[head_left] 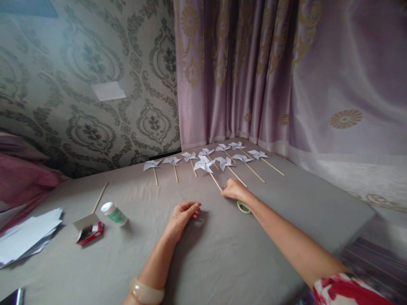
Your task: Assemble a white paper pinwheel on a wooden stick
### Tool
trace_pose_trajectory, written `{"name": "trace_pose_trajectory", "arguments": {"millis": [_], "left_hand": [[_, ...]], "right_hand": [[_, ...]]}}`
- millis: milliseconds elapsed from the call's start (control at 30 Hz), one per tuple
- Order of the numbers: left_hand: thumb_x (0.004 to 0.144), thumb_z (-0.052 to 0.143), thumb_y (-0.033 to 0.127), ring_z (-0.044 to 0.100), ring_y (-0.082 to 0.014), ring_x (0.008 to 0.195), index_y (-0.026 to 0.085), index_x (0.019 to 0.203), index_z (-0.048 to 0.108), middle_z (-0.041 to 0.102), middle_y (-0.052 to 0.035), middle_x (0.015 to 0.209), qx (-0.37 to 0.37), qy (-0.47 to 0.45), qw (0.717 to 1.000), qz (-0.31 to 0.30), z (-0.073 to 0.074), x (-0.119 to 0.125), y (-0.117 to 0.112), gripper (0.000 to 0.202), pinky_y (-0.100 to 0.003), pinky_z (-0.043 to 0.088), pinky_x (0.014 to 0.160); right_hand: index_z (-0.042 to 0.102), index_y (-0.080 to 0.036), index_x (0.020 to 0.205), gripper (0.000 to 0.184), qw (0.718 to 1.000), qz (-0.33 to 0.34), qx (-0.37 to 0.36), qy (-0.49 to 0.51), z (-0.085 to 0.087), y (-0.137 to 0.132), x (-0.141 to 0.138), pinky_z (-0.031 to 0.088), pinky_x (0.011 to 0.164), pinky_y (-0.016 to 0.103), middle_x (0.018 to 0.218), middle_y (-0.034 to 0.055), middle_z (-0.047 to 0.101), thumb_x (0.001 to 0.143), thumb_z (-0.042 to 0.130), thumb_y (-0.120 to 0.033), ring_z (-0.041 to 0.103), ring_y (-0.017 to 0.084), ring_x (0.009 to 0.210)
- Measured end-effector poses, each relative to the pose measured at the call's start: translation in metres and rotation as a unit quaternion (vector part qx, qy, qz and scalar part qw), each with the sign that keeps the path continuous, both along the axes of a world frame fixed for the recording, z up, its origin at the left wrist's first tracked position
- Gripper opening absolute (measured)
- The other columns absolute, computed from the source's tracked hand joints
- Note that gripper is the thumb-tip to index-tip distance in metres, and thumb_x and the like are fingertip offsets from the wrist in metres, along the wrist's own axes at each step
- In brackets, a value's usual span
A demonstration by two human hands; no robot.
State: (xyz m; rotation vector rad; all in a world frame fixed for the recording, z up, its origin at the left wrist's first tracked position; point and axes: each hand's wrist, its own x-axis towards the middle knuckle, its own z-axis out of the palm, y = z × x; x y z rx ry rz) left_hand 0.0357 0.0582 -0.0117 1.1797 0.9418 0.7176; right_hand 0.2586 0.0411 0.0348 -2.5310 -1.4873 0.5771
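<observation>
My right hand [234, 189] is closed around the lower end of a thin wooden stick. At the top of that stick is a white paper pinwheel [204, 164], close in front of the others. Several more white pinwheels on sticks, such as one at the left [152, 164] and one at the right [258, 154], lie behind it on the cloth. Partly covered by my right forearm, a pale green tape roll [242, 207] rests near that wrist. My left hand [183, 216], with a bangle on its wrist, is loosely closed over the cloth; nothing shows between its fingers.
On the left of the grey cloth surface [222, 258] stand a white and green bottle [114, 213] and an open small red box [90, 233]. A loose stick [100, 197] and stacked paper sheets [30, 233] lie nearby. Behind are a patterned wall and curtains [222, 76].
</observation>
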Motion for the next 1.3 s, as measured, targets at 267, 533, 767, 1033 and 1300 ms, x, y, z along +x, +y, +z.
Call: {"name": "trace_pose_trajectory", "arguments": {"millis": [267, 533, 767, 1033, 1300], "left_hand": [[0.058, 0.081, 0.05, 0.057, -0.0109, 0.06, 0.011, 0.084, 0.076, 0.068, -0.0058, 0.071, 0.007, 0.011, 1.0, -0.009, -0.001, 0.0, 0.0, 0.047, -0.023, 0.047, 0.062], [0.058, 0.081, 0.05, 0.056, -0.0103, 0.06, 0.011, 0.084, 0.076, 0.067, -0.0048, 0.07, 0.009, 0.014, 1.0, -0.017, 0.0, 0.0, 0.001, 0.047, -0.022, 0.046, 0.062], [0.059, 0.08, 0.051, 0.057, -0.0121, 0.061, 0.013, 0.083, 0.076, 0.068, -0.0052, 0.07, 0.019, 0.028, 0.999, -0.019, 0.0, 0.0, 0.001, 0.046, -0.024, 0.046, 0.063], [0.059, 0.08, 0.051, 0.057, -0.0122, 0.062, 0.012, 0.083, 0.076, 0.068, -0.0057, 0.07, 0.021, 0.027, 0.999, -0.02, 0.003, 0.0, -0.001, 0.045, -0.023, 0.045, 0.062], [0.058, 0.082, 0.048, 0.056, -0.0101, 0.061, 0.012, 0.083, 0.076, 0.067, -0.0043, 0.07, 0.001, 0.011, 1.0, -0.021, 0.001, 0.0, 0.001, 0.045, -0.022, 0.044, 0.062]], "right_hand": [[0.077, -0.011, 0.084, 0.026, 1.0, 0.005, -0.012, 0.003, -0.006, 0.006, -0.004, 0.044, 0.058, 0.025, 0.077, 0.0159, 0.075, 0.062, 0.066, -0.02, 0.072, 0.024, 0.075], [0.077, -0.011, 0.088, 0.028, 1.0, -0.005, -0.012, 0.001, -0.011, 0.008, -0.004, 0.046, 0.06, 0.026, 0.078, 0.0163, 0.075, 0.064, 0.064, -0.019, 0.072, 0.025, 0.078], [0.076, -0.011, 0.096, 0.033, 1.0, 0.003, -0.008, -0.01, -0.011, 0.005, -0.005, 0.047, 0.065, 0.026, 0.088, 0.0192, 0.076, 0.066, 0.064, -0.019, 0.072, 0.027, 0.088], [0.073, -0.01, 0.105, 0.036, 0.999, 0.017, 0.0, -0.032, -0.008, -0.001, -0.01, 0.048, 0.073, 0.027, 0.106, 0.0225, 0.073, 0.073, 0.062, -0.018, 0.069, 0.028, 0.104], [0.073, -0.013, 0.102, 0.031, 0.999, 0.028, 0.012, -0.041, -0.007, -0.008, -0.011, 0.048, 0.075, 0.029, 0.103, 0.0201, 0.074, 0.079, 0.063, -0.032, 0.069, 0.028, 0.104]]}}
